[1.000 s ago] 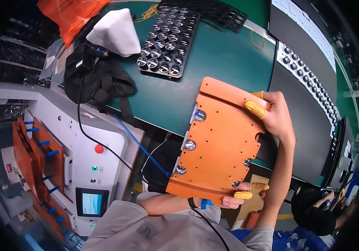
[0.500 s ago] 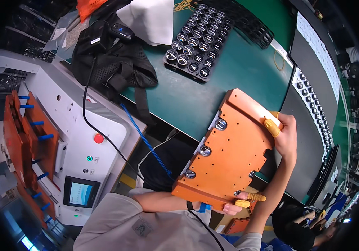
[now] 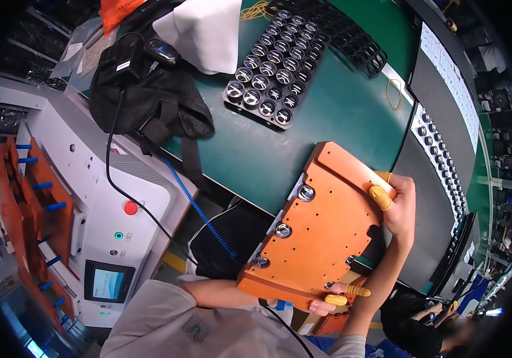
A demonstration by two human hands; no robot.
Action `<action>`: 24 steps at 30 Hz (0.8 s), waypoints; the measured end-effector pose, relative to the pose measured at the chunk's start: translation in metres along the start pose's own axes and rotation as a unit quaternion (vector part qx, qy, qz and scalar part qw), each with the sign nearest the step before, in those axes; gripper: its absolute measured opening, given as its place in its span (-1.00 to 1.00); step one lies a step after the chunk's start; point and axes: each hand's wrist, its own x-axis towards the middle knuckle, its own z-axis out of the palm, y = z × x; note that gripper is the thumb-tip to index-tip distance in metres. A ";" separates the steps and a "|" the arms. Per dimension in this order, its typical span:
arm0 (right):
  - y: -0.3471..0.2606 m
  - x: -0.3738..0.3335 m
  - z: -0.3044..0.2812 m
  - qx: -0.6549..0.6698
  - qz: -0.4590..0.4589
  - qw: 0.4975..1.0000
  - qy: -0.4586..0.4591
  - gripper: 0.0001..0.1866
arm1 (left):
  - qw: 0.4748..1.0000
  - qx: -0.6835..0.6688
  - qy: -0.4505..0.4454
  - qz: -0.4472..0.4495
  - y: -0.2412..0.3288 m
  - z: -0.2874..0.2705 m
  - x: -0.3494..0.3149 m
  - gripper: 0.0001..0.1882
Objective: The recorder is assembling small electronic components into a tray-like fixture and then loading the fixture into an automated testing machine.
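An orange fixture plate (image 3: 327, 221) with raised end bars, small holes and round cutouts is held tilted in front of my body. Shiny round black-and-silver caps (image 3: 306, 193) show in cutouts along its edges. My right hand (image 3: 398, 200) grips the upper right end bar, yellow finger cots on the thumb and a finger. Across the lower end, my left hand (image 3: 327, 303) holds the bar from underneath, also with yellow finger cots. Most of that palm is hidden behind the plate. A white edge shows along the plate's left side.
A black tray of round caps (image 3: 274, 77) stands on the green table (image 3: 244, 161), beside a black mesh bag (image 3: 154, 107). At left is a white machine (image 3: 112, 191) with a red button, screen and orange fixtures. More caps line a strip at right. A co-worker (image 3: 417, 322) sits lower right.
The view has shifted slightly, so the table and machine appear displaced. Both hands keep their grip on the orange fixture plate, which sits a little lower and further left in the picture.
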 end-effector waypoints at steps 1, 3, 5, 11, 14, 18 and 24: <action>-0.002 0.000 0.001 0.022 -0.014 1.000 0.011 -0.44 | 1.000 -0.012 -0.009 0.001 0.000 -0.002 0.000 -0.58; -0.003 0.000 0.002 0.023 -0.017 0.999 0.015 -0.44 | 0.999 -0.026 -0.019 0.003 -0.002 -0.011 0.003 -0.57; -0.003 0.001 0.004 0.024 -0.021 0.999 0.018 -0.44 | 0.986 -0.044 -0.159 -0.018 -0.002 -0.028 0.012 -0.56; 0.000 0.003 0.003 0.022 -0.048 0.998 0.030 -0.45 | 0.989 -0.061 -0.136 0.003 -0.004 -0.020 0.012 -0.57; 0.003 0.002 0.000 -0.004 -0.071 0.997 0.033 -0.46 | 0.991 -0.055 -0.123 0.022 -0.006 -0.015 0.012 -0.58; 0.005 -0.001 -0.004 -0.033 -0.069 0.997 0.030 -0.38 | 0.998 0.007 -0.059 0.021 -0.006 -0.011 0.005 -0.58; 0.007 -0.016 -0.017 0.058 -0.103 0.992 0.053 -0.08 | 0.984 0.161 0.069 0.026 -0.010 -0.008 -0.006 -0.56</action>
